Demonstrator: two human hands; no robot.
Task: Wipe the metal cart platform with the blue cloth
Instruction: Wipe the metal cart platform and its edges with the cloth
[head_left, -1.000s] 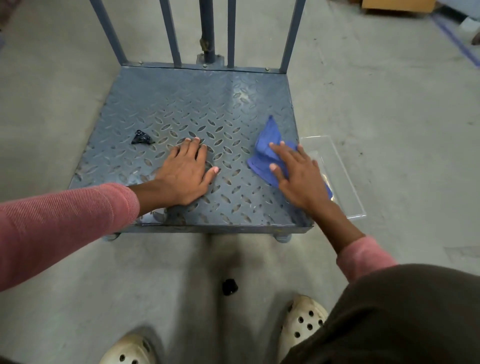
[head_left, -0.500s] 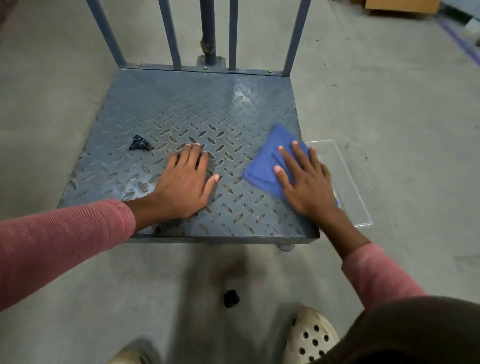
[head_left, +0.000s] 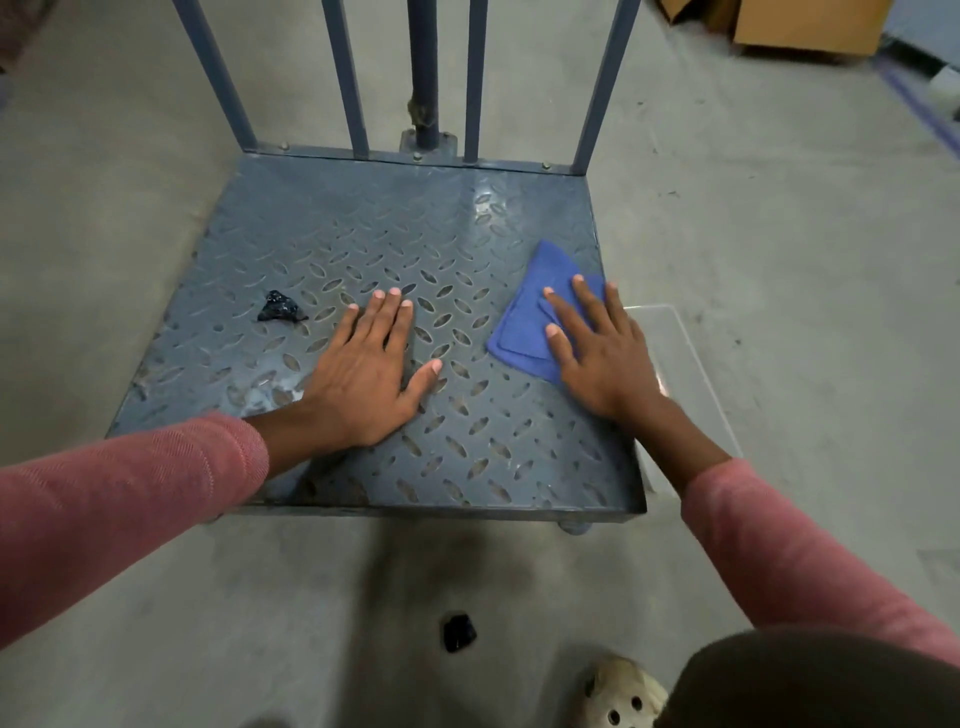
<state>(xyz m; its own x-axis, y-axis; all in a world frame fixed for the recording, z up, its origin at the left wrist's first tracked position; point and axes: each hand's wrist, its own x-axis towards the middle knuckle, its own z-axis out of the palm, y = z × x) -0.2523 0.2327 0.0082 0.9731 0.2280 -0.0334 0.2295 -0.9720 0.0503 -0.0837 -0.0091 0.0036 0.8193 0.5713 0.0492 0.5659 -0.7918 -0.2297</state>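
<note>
The metal cart platform (head_left: 395, 234) is grey-blue tread plate, low on the concrete floor, with upright bars at its far edge. A folded blue cloth (head_left: 524, 317) lies flat near the platform's right edge. My right hand (head_left: 602, 358) presses on the cloth with fingers spread, covering its near right part. My left hand (head_left: 369, 374) rests flat on the bare plate in the middle, fingers apart, holding nothing. A small black scrap (head_left: 280, 307) sits on the plate to the left of my left hand.
A clear plastic tray (head_left: 691, 374) lies on the floor against the platform's right side. Another black scrap (head_left: 458, 633) is on the floor in front of the cart. A cardboard box (head_left: 805, 26) stands far right. My shoe (head_left: 623, 696) is at the bottom.
My right hand has pushed the cloth away from me and a little rightward, flattening it. My left hand has stayed in place on the plate. The camera has shifted closer.
</note>
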